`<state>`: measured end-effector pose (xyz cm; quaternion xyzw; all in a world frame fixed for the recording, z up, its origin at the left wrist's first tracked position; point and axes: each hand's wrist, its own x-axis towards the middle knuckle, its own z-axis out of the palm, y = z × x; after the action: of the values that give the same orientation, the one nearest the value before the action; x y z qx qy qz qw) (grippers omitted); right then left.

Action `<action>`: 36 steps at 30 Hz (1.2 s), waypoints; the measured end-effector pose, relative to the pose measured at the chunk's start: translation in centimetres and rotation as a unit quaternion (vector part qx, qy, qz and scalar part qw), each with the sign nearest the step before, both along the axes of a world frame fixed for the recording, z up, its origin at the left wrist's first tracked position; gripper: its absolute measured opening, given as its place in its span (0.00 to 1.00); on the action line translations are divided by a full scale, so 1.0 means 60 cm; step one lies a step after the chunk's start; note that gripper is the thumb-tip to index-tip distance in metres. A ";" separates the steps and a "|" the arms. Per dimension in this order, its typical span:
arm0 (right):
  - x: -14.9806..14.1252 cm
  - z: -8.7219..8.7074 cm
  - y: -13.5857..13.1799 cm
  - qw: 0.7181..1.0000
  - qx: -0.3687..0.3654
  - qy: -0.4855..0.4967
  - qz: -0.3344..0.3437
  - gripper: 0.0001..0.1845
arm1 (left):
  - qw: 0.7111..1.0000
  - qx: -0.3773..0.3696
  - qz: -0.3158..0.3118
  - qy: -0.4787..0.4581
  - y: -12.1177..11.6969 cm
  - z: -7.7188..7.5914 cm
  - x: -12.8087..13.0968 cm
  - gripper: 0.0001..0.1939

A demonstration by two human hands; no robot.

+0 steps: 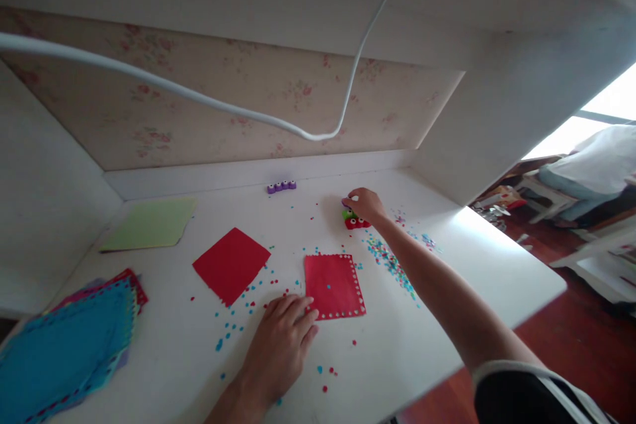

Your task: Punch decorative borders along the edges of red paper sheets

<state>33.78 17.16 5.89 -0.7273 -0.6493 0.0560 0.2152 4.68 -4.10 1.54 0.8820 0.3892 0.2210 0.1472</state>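
My left hand lies with its fingers stretched out at the lower left corner of a red paper square. Small punched holes line that square's edges, and a blue paper dot rests on it. Farther back, my right hand is closed, its fingertips pinching what looks like a small purple craft punch, mostly hidden by the fingers. Just below it stand a green craft punch and a row of red craft punches, partly covered by the hand.
Purple craft punches stand by the back ledge. A plain red sheet, pale green sheets and a stack topped by blue punched paper lie left. Confetti is scattered around. A white cable hangs across the front.
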 end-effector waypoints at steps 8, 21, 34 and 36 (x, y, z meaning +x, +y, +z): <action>-0.006 -0.027 0.017 0.996 -0.038 -0.074 -0.009 0.13 | 1.000 0.001 0.003 -0.006 -0.004 0.001 -0.003 0.11; -0.234 -0.030 0.135 0.979 -0.042 -0.045 0.196 0.26 | 0.998 -0.012 -0.003 -0.060 -0.008 -0.019 -0.001 0.09; -0.229 -0.026 0.073 0.982 -0.029 0.057 0.175 0.15 | 0.998 0.006 0.022 -0.064 0.000 -0.010 -0.009 0.10; -0.224 -0.021 0.017 0.972 -0.039 0.087 0.216 0.19 | 0.995 0.008 0.073 -0.070 0.008 -0.005 -0.017 0.11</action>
<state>20.37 18.18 4.61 -0.5702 -0.7669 0.1896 0.2254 3.65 -3.60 1.26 0.8348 0.4398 0.2951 0.1504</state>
